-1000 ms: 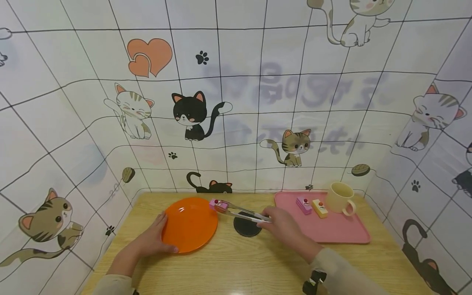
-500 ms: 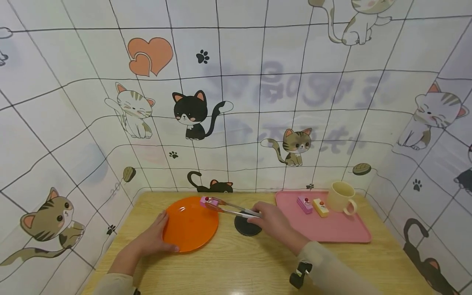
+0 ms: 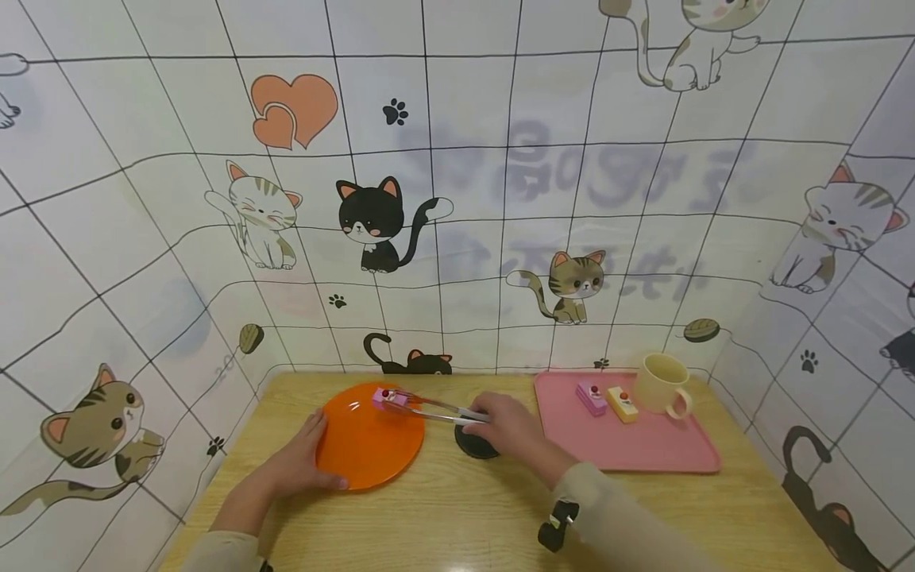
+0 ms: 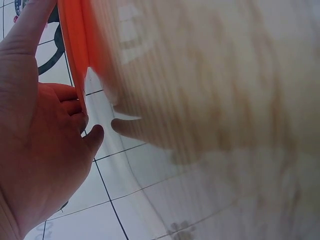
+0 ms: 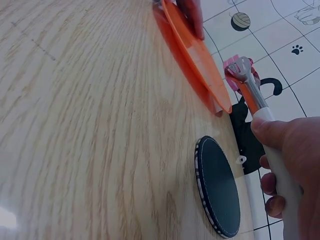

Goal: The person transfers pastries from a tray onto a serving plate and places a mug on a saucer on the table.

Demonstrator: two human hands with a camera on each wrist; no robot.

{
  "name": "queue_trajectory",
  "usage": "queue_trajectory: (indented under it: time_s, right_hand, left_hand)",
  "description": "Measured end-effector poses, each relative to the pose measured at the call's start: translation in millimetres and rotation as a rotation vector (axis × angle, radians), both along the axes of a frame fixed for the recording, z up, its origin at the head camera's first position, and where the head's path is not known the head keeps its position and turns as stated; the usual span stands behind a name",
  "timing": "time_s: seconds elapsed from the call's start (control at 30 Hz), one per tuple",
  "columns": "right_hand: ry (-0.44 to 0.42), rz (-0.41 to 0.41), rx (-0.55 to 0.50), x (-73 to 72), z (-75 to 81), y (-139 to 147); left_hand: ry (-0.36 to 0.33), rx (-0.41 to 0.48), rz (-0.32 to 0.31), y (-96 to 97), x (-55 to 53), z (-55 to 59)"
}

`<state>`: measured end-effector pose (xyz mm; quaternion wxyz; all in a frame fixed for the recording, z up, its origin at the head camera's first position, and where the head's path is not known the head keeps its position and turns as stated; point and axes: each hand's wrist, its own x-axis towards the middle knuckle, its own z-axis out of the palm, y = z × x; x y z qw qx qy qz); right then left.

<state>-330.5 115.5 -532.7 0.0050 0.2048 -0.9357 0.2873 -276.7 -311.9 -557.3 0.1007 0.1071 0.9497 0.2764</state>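
My right hand (image 3: 511, 435) grips metal tongs (image 3: 438, 412) with pale handles. Between the tong tips is a small pink cake slice (image 3: 380, 396) topped with a red berry, over the back part of an orange plate (image 3: 368, 453). In the right wrist view the slice stands above the plate's rim, partly behind the tong head (image 5: 241, 69). My left hand (image 3: 296, 459) holds the plate at its left rim, fingers along the side and thumb at the front edge. The left wrist view has the fingers (image 4: 70, 105) bent at the rim.
A round black coaster (image 3: 477, 446) lies beneath the tong handles. On the right, a pink tray (image 3: 643, 451) bears another pink cake slice (image 3: 592, 399), a yellow one (image 3: 623, 404) and a pale yellow mug (image 3: 659, 385). A cat-print wall covering (image 3: 465, 238) surrounds the wooden table (image 3: 457, 524).
My right hand has moved left with the tongs, bringing the pink cake slice from the plate's right rim over the plate's back part. The left hand and plate stay put.
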Motion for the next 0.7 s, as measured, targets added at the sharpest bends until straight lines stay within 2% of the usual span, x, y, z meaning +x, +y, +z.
queue_trajectory:
  time_s: [0.17, 0.43, 0.7]
  right_hand:
    - [0.002, 0.016, -0.009, -1.8, 1.3, -7]
    - [0.023, 0.049, -0.008, -8.5, -7.0, -17]
    - [0.006, 0.048, -0.001, -14.9, -10.2, -26]
  left_hand:
    - [0.008, -0.007, -0.004, 0.1, 0.2, -1.3]
    - [-0.004, -0.004, 0.003, -2.1, -0.5, -1.9]
    - [-0.002, -0.007, 0.003, -2.4, -0.9, -4.4]
